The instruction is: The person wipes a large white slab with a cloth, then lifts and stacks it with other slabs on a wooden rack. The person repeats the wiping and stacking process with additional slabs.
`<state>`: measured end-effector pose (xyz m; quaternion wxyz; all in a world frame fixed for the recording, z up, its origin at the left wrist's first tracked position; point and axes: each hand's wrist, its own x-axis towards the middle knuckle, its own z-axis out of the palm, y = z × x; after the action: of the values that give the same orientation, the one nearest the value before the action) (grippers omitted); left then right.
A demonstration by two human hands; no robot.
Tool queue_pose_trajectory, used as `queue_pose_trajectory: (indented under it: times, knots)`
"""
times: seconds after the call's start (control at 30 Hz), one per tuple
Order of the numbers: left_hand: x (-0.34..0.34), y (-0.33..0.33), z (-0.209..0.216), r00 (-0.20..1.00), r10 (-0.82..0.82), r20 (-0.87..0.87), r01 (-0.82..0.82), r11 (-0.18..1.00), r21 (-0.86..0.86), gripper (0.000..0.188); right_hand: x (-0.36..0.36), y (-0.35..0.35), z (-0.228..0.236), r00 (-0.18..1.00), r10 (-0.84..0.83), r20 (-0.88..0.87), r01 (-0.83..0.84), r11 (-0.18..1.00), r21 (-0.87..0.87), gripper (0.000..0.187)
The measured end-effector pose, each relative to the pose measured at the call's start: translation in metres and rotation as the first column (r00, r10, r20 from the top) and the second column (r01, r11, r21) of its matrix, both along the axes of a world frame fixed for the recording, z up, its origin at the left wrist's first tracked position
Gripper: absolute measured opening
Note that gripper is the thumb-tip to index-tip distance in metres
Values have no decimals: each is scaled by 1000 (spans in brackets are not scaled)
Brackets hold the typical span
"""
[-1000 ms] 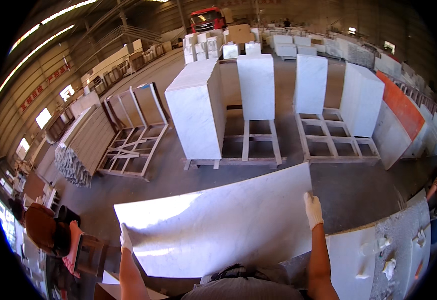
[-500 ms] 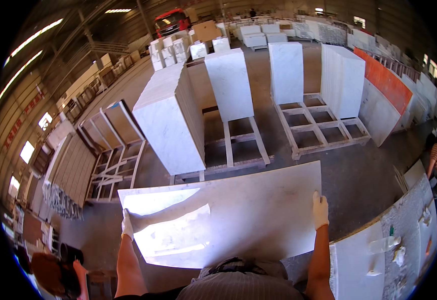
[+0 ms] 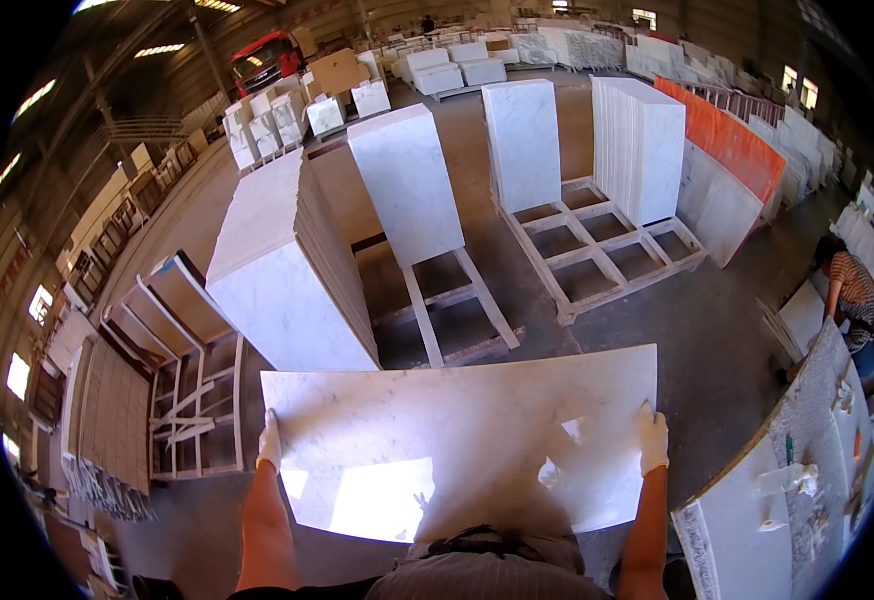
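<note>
A wide, polished white stone slab (image 3: 497, 430) spans the space in front of my body, its shiny face turned up and bright reflections on it. Gripping its left edge is my gloved left hand (image 3: 270, 440). On the opposite short edge, my right hand (image 3: 654, 438), also in a white glove, is closed around the rim. The fingers under the slab are hidden on both sides. Just past its far edge stands a thick stack of white slabs (image 3: 287, 300) on a rack.
Wooden racks (image 3: 597, 245) ahead carry more upright slabs (image 3: 522, 145). An orange-topped panel (image 3: 722, 140) leans at the right. To my near right is a table of stone (image 3: 747, 520) with a plastic bottle (image 3: 779, 480); a person (image 3: 852, 300) bends beside it. A red truck (image 3: 265, 62) stands far back.
My view has turned to the right, so the racks sit further left. I still hold the slab at both ends; its reflections have shifted. The person at the right shows more fully.
</note>
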<state>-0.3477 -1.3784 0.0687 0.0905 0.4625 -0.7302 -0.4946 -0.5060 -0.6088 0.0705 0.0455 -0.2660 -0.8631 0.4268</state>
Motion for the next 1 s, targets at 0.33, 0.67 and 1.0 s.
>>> queue_pose_trajectory:
  times: [0.33, 0.67, 1.0]
  knots:
    - [-111, 7, -17, 985, -84, -149, 108, 981, 161, 101, -80, 23, 2, 995, -101, -15, 100, 994, -37, 62]
    - [-237, 128, 51, 942, 37, -334, 10, 990, 137, 102, -227, 113, 42, 966, -103, -237, 55, 978, -203, 64]
    - [-404, 225, 66, 891, 230, -391, -252, 968, -7, 100, -332, 210, 48, 906, -202, -370, 56, 928, -369, 77]
